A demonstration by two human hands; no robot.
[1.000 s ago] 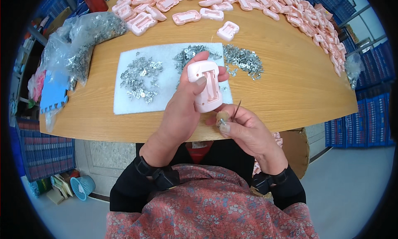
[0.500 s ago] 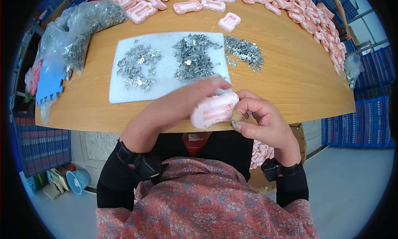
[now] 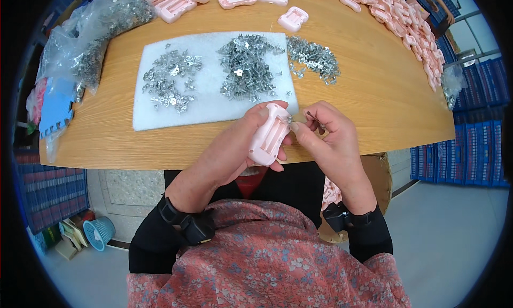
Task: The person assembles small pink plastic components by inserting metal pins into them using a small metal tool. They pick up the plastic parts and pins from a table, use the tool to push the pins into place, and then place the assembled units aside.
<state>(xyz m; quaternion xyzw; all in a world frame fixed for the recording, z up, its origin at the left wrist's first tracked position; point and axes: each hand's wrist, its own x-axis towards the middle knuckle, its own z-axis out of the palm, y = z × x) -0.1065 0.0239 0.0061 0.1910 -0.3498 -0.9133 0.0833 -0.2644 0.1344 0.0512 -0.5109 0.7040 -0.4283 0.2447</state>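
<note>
1. Gripping the case (image 3: 271, 139), the left hand (image 3: 235, 143) is clamped around it, thumb along its upper left edge and fingertips showing past its right side; the forearm slants up from the lower left.
2. The right hand (image 3: 335, 137) reaches in from the lower right, wrist upright, thumb and forefinger together on small metal bits (image 3: 289, 120) at the case's upper right end; a thin dark tool (image 3: 311, 116) lies among its curled fingers.
3. One case is in hand, tilted, hollow side up, above the near edge of the surface (image 3: 385, 78).
4. One white mat (image 3: 208, 102) carries two heaps of metal parts, left (image 3: 172, 81) and right (image 3: 248, 67); a third heap (image 3: 314, 57) lies just beside it on the surface.
5. One lone case (image 3: 293, 19) lies beyond the mat; the pile (image 3: 409, 33) at far right is too crowded to count.
6. Two bags: a large one (image 3: 80, 41) at left, a small one (image 3: 453, 83) at right.
</note>
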